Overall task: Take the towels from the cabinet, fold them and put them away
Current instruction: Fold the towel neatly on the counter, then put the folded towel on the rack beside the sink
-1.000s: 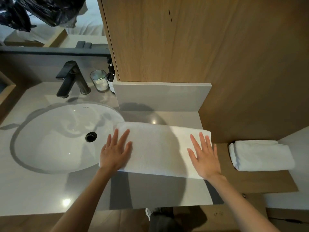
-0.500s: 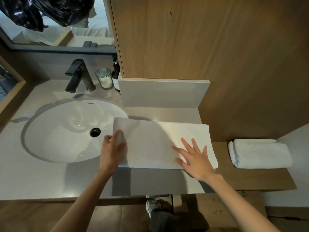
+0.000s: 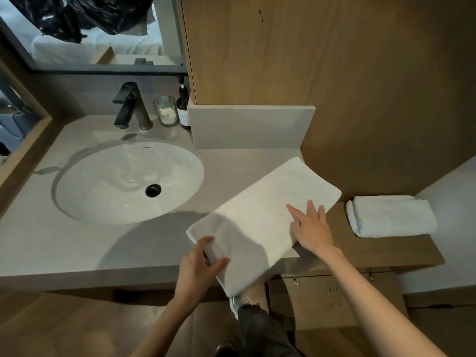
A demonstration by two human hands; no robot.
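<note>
Towel being folded: a white towel point(image 3: 262, 217) folded to a long rectangle lies slantwise on the grey desk point(image 3: 77, 243), right of the sink; its far end points toward the wooden wall, its near end overhangs the desk's front edge.
Left hand: the left hand point(image 3: 199, 266) pinches the near left corner of that towel, thumb on top, fingers curled under the cloth.
Right hand: the right hand point(image 3: 310, 228) lies flat on the towel's right side with straight, spread fingers, grasping nothing.
Folded towel: a second white towel point(image 3: 391, 216), already folded thick, sits on the lower wooden shelf point(image 3: 401, 249) to the right, apart from the first.
Sink: a white oval basin point(image 3: 103, 194) with a dark drain point(image 3: 153, 190) is set into the desk.
Back of the desk: a black tap point(image 3: 130, 105), a clear glass point(image 3: 166, 110) and a dark pump bottle point(image 3: 183, 108) stand in a row behind the basin.
Above: a mirror point(image 3: 90, 34) on the left, a wooden cabinet front point(image 3: 309, 60) on the right.
Below: a leg in dark trousers and a pale shoe point(image 3: 239, 304) on the floor.
</note>
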